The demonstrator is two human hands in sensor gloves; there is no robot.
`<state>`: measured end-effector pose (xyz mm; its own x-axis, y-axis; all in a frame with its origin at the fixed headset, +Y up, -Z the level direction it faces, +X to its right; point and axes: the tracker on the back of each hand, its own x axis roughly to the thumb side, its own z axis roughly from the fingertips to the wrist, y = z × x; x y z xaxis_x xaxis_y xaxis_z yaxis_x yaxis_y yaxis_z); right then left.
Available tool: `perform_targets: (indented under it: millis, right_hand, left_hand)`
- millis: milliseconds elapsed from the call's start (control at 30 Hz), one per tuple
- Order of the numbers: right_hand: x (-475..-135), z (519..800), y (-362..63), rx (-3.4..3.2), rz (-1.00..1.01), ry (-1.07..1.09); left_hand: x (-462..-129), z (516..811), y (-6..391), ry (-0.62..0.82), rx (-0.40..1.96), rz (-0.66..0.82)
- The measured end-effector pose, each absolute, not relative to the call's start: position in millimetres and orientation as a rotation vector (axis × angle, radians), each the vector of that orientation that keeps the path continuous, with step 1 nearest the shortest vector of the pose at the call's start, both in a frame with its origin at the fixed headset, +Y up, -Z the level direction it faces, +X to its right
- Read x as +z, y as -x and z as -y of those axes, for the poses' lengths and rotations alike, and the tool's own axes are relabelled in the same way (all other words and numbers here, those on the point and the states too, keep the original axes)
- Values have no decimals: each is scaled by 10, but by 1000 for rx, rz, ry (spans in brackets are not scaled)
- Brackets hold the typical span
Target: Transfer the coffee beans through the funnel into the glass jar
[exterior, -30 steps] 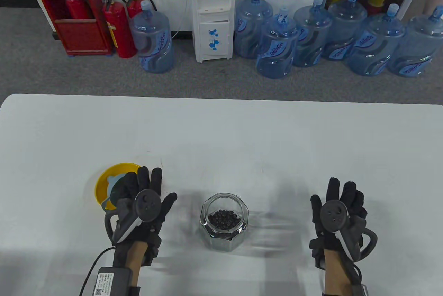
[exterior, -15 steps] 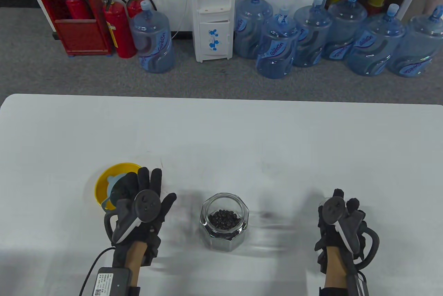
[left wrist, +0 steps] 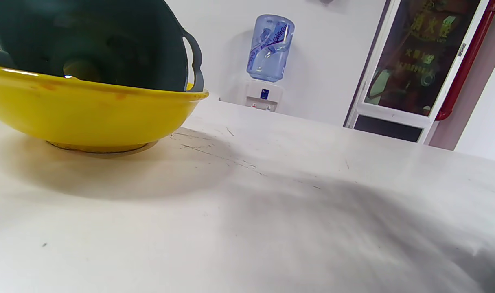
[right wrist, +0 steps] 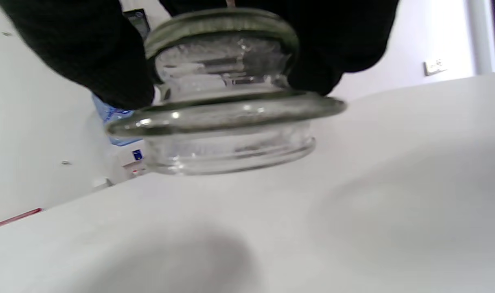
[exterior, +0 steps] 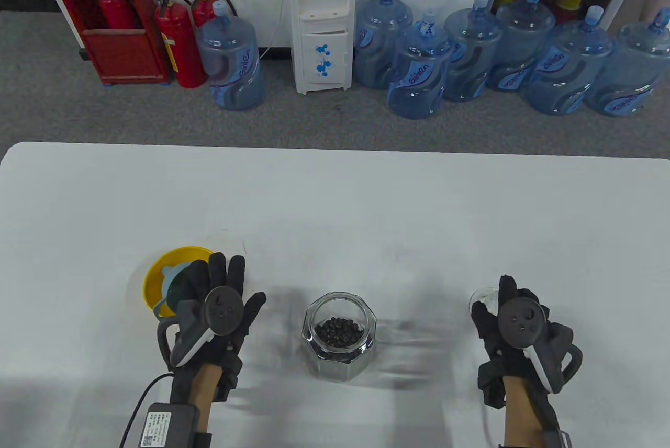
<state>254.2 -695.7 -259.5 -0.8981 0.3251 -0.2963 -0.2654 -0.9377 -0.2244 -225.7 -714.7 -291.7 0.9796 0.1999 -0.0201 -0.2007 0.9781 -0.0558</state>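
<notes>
Coffee beans (exterior: 340,332) already lie in the bottom of the glass jar (exterior: 339,335), which stands open low in the centre of the table view, between the two hands. The funnel (exterior: 175,286) rests in the yellow bowl (exterior: 157,272) at lower left, not on the jar, so the pouring looks finished, with closing the jar likely left. The left hand (exterior: 217,312) rests beside the bowl with its fingers spread, holding nothing. The right hand (exterior: 515,325), at lower right, grips the glass lid (right wrist: 227,101) by its knob between the fingertips (right wrist: 88,57). From above, that lid is only a pale sliver at the glove's edge; the right wrist view shows it whole, seemingly just above the table (exterior: 335,207), though contact cannot be ruled out. The left wrist view alone shows the funnel's dark inside and handle loop.
</notes>
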Motion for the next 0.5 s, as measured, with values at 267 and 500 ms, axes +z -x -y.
perform_targets:
  millis: [267, 500]
  right_hand:
    - [-2575, 6310, -1896, 2831, 283, 80]
    - [-2557, 5987, -1173, 2923, 320, -248]
  left_hand:
    - [-2916, 7188, 2199, 82, 189, -5]
    - [-2908, 7182, 2187, 76, 185, 4]
